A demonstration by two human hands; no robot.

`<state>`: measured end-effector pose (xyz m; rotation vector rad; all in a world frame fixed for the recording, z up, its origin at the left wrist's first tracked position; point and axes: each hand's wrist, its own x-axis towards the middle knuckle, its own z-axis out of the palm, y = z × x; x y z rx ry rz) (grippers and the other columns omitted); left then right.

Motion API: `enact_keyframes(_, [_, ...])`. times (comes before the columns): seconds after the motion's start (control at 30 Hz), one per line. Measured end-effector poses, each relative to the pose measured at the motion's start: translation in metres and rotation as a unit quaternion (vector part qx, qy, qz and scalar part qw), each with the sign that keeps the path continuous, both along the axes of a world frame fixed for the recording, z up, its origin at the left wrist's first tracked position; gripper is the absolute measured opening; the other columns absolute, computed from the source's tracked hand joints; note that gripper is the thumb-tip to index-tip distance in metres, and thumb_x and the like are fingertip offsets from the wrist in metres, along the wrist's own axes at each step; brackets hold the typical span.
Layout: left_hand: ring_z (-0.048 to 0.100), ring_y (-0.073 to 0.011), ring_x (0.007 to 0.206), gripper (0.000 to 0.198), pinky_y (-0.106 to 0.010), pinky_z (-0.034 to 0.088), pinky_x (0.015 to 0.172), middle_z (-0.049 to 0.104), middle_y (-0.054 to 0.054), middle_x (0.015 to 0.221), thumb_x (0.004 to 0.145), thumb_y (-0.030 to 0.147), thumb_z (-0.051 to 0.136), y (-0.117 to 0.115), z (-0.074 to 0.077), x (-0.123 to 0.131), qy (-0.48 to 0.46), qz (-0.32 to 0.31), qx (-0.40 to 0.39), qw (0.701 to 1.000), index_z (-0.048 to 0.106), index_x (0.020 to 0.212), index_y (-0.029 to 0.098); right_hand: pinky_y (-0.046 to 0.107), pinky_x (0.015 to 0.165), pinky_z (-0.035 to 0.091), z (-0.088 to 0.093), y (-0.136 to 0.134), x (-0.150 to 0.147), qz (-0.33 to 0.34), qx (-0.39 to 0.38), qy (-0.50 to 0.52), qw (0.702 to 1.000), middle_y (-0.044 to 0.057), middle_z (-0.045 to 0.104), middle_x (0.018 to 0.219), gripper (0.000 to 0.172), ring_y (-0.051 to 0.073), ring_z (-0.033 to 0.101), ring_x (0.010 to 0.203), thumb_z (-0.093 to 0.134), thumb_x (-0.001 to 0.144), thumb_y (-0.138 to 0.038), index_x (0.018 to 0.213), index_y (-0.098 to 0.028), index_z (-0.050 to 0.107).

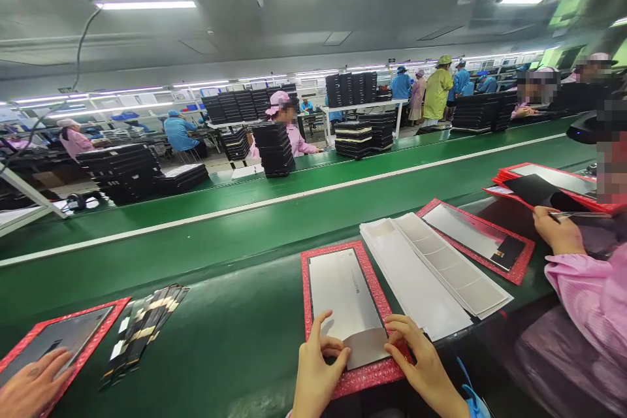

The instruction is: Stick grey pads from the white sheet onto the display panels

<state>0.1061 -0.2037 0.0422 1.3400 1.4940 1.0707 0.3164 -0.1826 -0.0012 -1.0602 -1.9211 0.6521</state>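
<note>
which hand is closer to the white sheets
Right. The right hand sits at the red tray's near right corner, just left of the white sheets; the left hand is farther left, across the grey strip.

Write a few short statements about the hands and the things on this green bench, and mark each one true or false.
1. The left hand and the right hand both hold a grey film strip by its ends. True.
2. The red-framed rectangular tray under the hands carries a black panel. False: it carries a pale rectangular panel.
3. A stack of long white sheets lies to the right of that tray. True.
4. The bundle of thin black strips lies on top of the white sheets. False: it lies on the green bench, to the left of the tray.
</note>
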Motion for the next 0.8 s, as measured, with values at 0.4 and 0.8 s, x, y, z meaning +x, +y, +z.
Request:
enact_keyframes(0.4, [0.063, -0.0145, 0.062, 0.057, -0.028, 0.053, 0.069, 0.066, 0.002, 0.066, 0.072, 0.024, 0.058, -0.0002, -0.0034, -0.0006, 0.013, -0.004, 0.006, 1.0, 0.034, 0.123, 0.016, 0.027, 0.077, 0.05, -0.0009, -0.0006, 0.0005, 0.009, 0.005, -0.011, 1.0, 0.006, 0.047, 0.114, 0.025, 0.01, 0.06, 0.077, 0.044, 0.087, -0.014, 0.109, -0.026, 0.043])
enact_keyframes(0.8, [0.063, -0.0142, 0.065, 0.054, -0.027, 0.053, 0.071, 0.066, 0.002, 0.069, 0.074, 0.023, 0.057, -0.0002, -0.0028, 0.0004, 0.019, -0.003, 0.018, 1.0, 0.036, 0.123, 0.017, 0.026, 0.078, 0.05, -0.0033, -0.0004, 0.0013, 0.005, 0.02, -0.022, 1.0, 0.006, 0.047, 0.113, 0.022, 0.011, 0.06, 0.08, 0.045, 0.087, -0.016, 0.108, -0.025, 0.044])
